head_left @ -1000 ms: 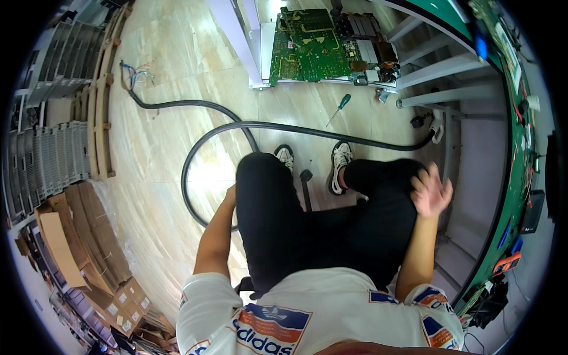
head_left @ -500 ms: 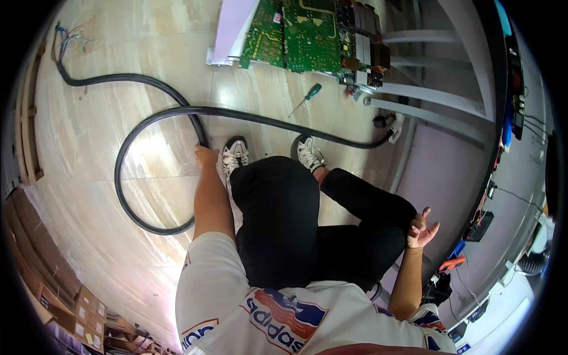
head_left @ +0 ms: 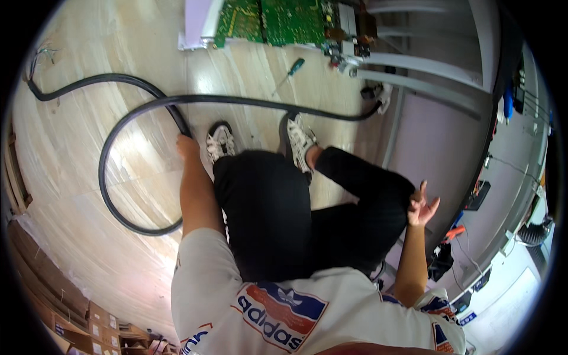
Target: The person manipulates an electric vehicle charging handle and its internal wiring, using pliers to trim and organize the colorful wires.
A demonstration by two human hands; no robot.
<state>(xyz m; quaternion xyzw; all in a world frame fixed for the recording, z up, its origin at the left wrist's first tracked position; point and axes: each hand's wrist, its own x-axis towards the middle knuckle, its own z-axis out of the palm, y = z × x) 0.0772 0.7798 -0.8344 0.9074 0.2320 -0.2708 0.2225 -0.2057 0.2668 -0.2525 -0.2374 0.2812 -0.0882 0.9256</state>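
A thick black cable [head_left: 231,100] lies in a loop on the floor, crossing over itself left of my feet. My left hand [head_left: 187,145] is closed around it just below that crossing, beside my left shoe. At the far left end of the cable, thin coloured wires [head_left: 44,56] fan out. Its other end reaches the foot of the grey frame on the right. My right hand [head_left: 421,208] is raised beside my bent right knee, palm up with fingers apart and nothing in it.
A screwdriver [head_left: 296,67] with a green handle lies on the floor ahead. Beyond it stand large green circuit boards [head_left: 290,22] with components. A grey metal frame [head_left: 432,71] and a workbench with tools border the right. Cardboard boxes [head_left: 103,328] stand at the lower left.
The whole view has shifted, so the floor things sit higher and further left. My right foot has turned a little. My left hand stays on the cable; my right hand remains by the knee.
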